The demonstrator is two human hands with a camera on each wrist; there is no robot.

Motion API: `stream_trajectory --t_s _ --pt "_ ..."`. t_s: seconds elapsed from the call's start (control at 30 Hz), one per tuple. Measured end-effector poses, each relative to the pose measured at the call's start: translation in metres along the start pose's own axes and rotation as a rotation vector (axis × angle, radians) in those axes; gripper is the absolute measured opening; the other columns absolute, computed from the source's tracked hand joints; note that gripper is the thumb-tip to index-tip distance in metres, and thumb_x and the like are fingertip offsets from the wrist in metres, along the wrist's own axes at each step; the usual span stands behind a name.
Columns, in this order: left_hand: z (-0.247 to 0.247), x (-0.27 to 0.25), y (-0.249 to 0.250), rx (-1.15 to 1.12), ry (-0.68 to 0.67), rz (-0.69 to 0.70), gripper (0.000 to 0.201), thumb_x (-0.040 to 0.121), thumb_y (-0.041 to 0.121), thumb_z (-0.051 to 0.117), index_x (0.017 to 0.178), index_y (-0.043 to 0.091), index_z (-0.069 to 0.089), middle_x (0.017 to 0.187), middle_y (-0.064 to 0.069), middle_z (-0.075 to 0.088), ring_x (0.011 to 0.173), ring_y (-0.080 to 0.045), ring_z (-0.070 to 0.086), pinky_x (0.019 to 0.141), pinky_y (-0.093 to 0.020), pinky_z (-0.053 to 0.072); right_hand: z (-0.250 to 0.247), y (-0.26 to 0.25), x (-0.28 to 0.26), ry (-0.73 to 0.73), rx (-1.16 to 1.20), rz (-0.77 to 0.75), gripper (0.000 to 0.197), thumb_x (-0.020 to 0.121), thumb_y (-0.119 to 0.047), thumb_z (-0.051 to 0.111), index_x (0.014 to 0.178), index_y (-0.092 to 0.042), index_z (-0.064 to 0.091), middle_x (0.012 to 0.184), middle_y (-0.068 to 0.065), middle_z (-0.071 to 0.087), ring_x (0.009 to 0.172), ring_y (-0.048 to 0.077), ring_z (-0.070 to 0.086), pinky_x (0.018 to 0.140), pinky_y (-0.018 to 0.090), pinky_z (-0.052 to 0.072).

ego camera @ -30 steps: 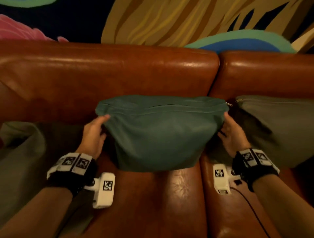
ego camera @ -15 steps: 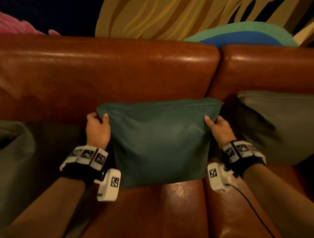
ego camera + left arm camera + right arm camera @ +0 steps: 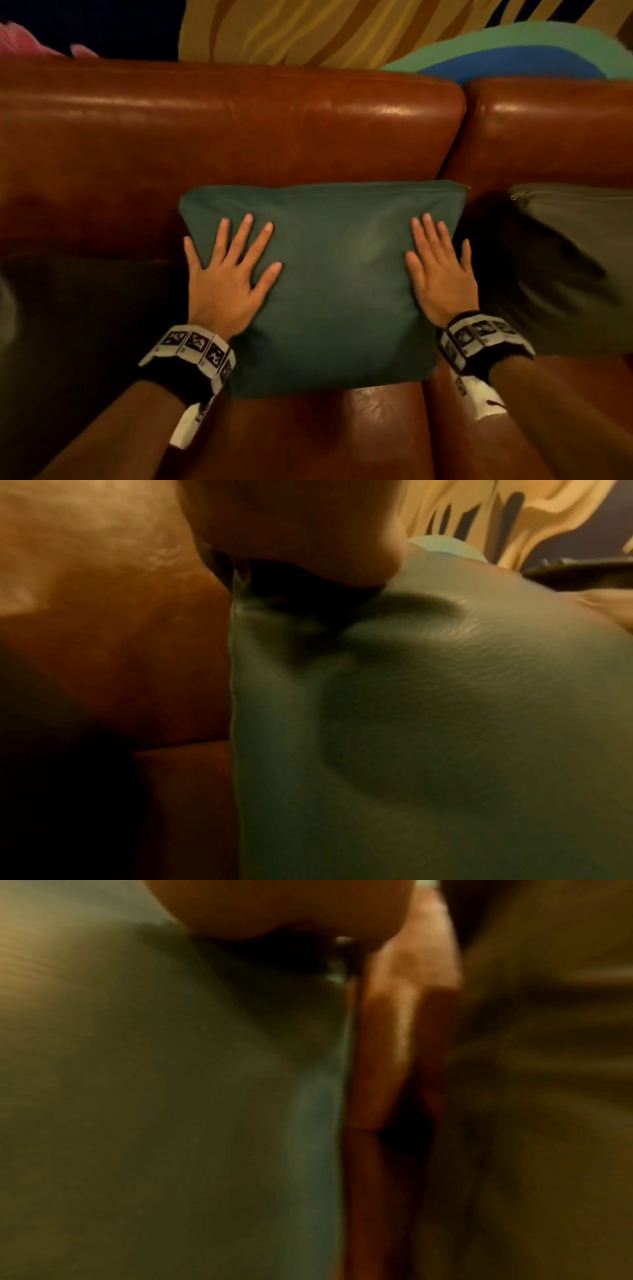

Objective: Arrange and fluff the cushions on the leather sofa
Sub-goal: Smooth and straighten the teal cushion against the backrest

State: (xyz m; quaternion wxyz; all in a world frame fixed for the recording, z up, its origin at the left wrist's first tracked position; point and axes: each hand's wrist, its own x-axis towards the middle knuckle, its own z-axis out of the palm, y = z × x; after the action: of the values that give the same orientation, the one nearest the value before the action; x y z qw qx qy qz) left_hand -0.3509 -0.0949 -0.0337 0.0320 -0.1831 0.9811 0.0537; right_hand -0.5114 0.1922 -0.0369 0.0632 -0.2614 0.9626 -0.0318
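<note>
A dark green cushion (image 3: 339, 274) stands upright on the brown leather sofa (image 3: 222, 130), leaning on the backrest. My left hand (image 3: 227, 270) lies flat on its left half with the fingers spread. My right hand (image 3: 440, 267) lies flat on its right half, fingers straight. The left wrist view shows the green cushion (image 3: 428, 723) dented under the heel of my left hand (image 3: 294, 528). In the blurred right wrist view the green cushion (image 3: 154, 1096) fills the left side below my right hand (image 3: 281, 904).
An olive-grey cushion (image 3: 575, 260) leans on the backrest just right of the green one. Another dark cushion (image 3: 85, 325) lies at the left in shadow. A gap between seat sections (image 3: 424, 428) runs under the green cushion's right corner. A painted wall (image 3: 308, 31) rises behind.
Both hands let go of the green cushion's side edges and moved onto its front face, now pressing flat. The cushion went from held and squashed to standing upright against the backrest.
</note>
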Motion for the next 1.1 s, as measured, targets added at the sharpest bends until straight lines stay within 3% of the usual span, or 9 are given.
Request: stream_trajectory --t_s 0.13,0.23,0.33,0.47,0.57,0.7,0.87,1.0,1.1 --pt "0.005 -0.003 0.006 -0.014 -0.016 -0.016 0.063 0.094 0.066 0.003 0.152 0.043 -0.006 0.162 0.01 0.0 0.15 -0.022 -0.004 0.113 -0.063 -0.007 -0.013 -0.031 -0.006 0.135 -0.006 0.077 0.065 0.099 -0.047 0.011 0.158 -0.018 0.014 0.166 0.003 0.011 0.153 0.023 0.008 0.121 0.057 0.004" --pt "0.007 -0.012 0.006 -0.014 -0.049 -0.003 0.064 0.095 0.064 0.003 0.153 0.04 -0.002 0.163 0.006 0.005 0.15 -0.026 0.003 0.112 -0.065 -0.002 -0.003 -0.112 -0.043 0.279 0.007 -0.36 0.058 0.099 -0.044 0.034 0.153 -0.024 0.029 0.161 0.005 0.026 0.148 0.028 0.019 0.115 0.058 0.009" --pt "0.002 -0.009 -0.003 -0.038 -0.058 0.021 0.064 0.093 0.066 0.005 0.153 0.042 0.0 0.163 0.009 0.007 0.15 -0.025 0.006 0.112 -0.065 0.001 0.023 -0.149 -0.072 0.147 -0.051 -0.614 0.051 0.099 -0.05 0.04 0.149 -0.041 0.035 0.16 -0.006 0.031 0.145 0.019 0.026 0.117 0.048 0.015" --pt "0.003 -0.007 -0.012 -0.117 -0.013 0.01 0.065 0.091 0.069 0.009 0.151 0.046 -0.001 0.162 0.012 0.003 0.15 -0.015 0.003 0.117 -0.055 0.001 0.034 -0.064 -0.051 0.112 0.021 -0.22 0.052 0.101 -0.051 0.027 0.152 -0.047 0.018 0.155 -0.01 0.025 0.142 0.022 0.027 0.112 0.049 0.019" --pt "0.004 -0.009 -0.011 -0.134 -0.001 0.018 0.065 0.091 0.07 0.008 0.151 0.047 -0.002 0.162 0.013 -0.001 0.15 -0.013 -0.003 0.118 -0.052 -0.003 0.032 -0.02 -0.056 0.101 0.154 0.037 0.053 0.101 -0.056 0.001 0.152 -0.046 -0.008 0.16 -0.012 0.005 0.151 0.013 0.002 0.121 0.052 0.01" --pt "-0.001 -0.024 0.021 -0.153 0.172 -0.035 0.059 0.1 0.046 0.018 0.152 0.018 0.026 0.158 -0.007 0.028 0.149 -0.03 0.011 0.116 -0.058 0.001 0.017 -0.05 -0.064 0.163 0.248 -0.018 0.059 0.102 -0.052 0.004 0.156 -0.028 0.0 0.161 -0.009 0.0 0.147 0.001 -0.022 0.121 0.036 -0.012" --pt "0.031 -0.068 0.1 -0.181 0.311 0.226 0.052 0.096 0.018 0.034 0.145 0.003 0.026 0.149 -0.014 0.042 0.144 -0.027 0.022 0.118 -0.048 0.003 0.021 -0.109 -0.067 0.222 0.333 -0.429 0.057 0.1 -0.025 0.034 0.154 -0.02 0.019 0.16 -0.005 0.016 0.152 0.009 -0.005 0.122 0.037 -0.001" --pt "0.037 -0.05 0.051 -0.12 0.204 0.227 0.054 0.101 0.045 0.023 0.15 0.021 0.025 0.157 -0.001 0.027 0.143 -0.027 0.019 0.115 -0.049 0.007 0.028 -0.061 -0.038 0.236 0.227 -0.207 0.058 0.102 -0.049 0.025 0.155 -0.025 0.021 0.157 -0.005 0.018 0.147 0.024 0.018 0.117 0.039 0.009" --pt "0.041 -0.026 -0.011 -0.116 0.205 0.094 0.063 0.096 0.06 0.016 0.153 0.034 0.009 0.158 0.006 0.012 0.147 -0.022 0.012 0.116 -0.049 -0.003 0.025 -0.012 -0.014 0.18 0.343 0.015 0.056 0.102 -0.049 0.015 0.154 -0.031 0.005 0.157 -0.014 -0.004 0.149 0.011 -0.001 0.122 0.043 0.001"
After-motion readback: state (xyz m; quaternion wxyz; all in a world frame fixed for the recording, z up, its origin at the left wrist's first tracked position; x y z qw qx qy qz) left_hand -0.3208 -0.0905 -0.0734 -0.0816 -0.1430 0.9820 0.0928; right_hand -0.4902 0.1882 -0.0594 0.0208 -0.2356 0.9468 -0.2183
